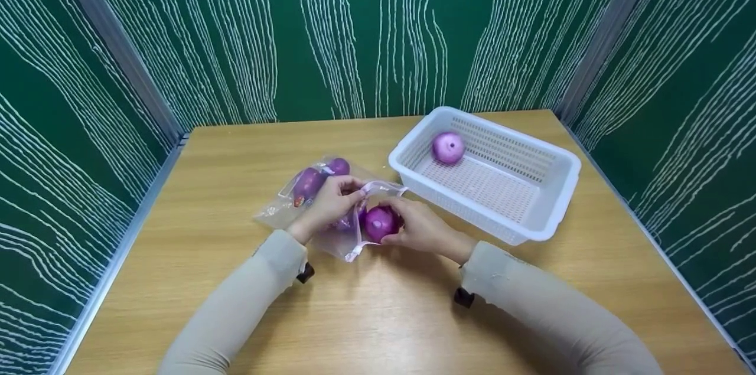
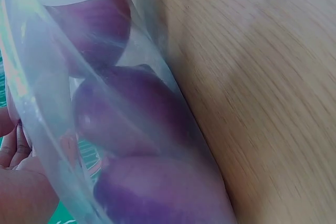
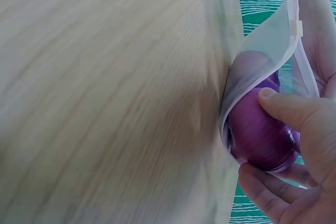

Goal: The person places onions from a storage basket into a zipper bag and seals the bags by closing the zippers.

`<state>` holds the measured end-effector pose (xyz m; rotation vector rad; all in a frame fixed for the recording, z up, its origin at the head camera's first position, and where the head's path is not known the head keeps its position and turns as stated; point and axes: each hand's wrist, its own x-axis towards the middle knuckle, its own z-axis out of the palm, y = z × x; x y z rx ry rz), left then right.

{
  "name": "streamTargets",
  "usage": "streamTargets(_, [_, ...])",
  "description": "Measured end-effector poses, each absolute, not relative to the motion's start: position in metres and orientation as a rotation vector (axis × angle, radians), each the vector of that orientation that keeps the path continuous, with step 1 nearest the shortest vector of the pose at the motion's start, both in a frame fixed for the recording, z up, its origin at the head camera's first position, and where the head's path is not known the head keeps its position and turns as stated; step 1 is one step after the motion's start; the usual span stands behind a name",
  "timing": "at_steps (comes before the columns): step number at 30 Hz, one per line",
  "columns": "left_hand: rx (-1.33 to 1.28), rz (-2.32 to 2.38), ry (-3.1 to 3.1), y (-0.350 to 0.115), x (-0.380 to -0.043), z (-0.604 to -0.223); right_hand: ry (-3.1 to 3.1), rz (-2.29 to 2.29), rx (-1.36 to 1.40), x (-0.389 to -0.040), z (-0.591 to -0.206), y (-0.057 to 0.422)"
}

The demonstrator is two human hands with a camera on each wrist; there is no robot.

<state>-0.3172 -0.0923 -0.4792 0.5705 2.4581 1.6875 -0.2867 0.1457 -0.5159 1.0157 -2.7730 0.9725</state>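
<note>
A clear zip bag (image 1: 339, 242) lies on the table with several purple onions inside, one onion (image 1: 308, 183) toward its far left end. The left hand (image 1: 332, 202) pinches the upper edge of the bag's mouth, fingers curled at the rim. At that mouth the right hand (image 1: 426, 226) grips a purple onion (image 1: 380, 223), thumb on the near side and fingers round the far side. In the right wrist view this onion (image 3: 262, 129) sits partly within the bag's opening. The left wrist view shows onions (image 2: 131, 111) in a row through the plastic.
A white perforated basket (image 1: 552, 204) stands to the right on the wooden table (image 1: 378, 316), with one purple onion (image 1: 448, 147) in its far left corner. Green panels (image 1: 319, 32) with white lines enclose the table at the back and sides.
</note>
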Motion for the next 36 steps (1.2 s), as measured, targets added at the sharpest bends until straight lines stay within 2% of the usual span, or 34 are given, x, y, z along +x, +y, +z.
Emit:
streamTargets(13, [0.661,1.651,2.497,-0.093,-0.319,-0.48,-2.8,0.861,0.981,-0.291,-0.524,0.134])
streamTargets(20, [0.645,1.642,2.512,-0.093,-0.319,-0.481,-2.816,0.7,0.944,-0.286,-0.521,0.136])
streamTargets(36, [0.601,1.658,2.483,-0.092,-0.318,-0.481,-2.712,0.639,0.95,-0.277,-0.527,0.147])
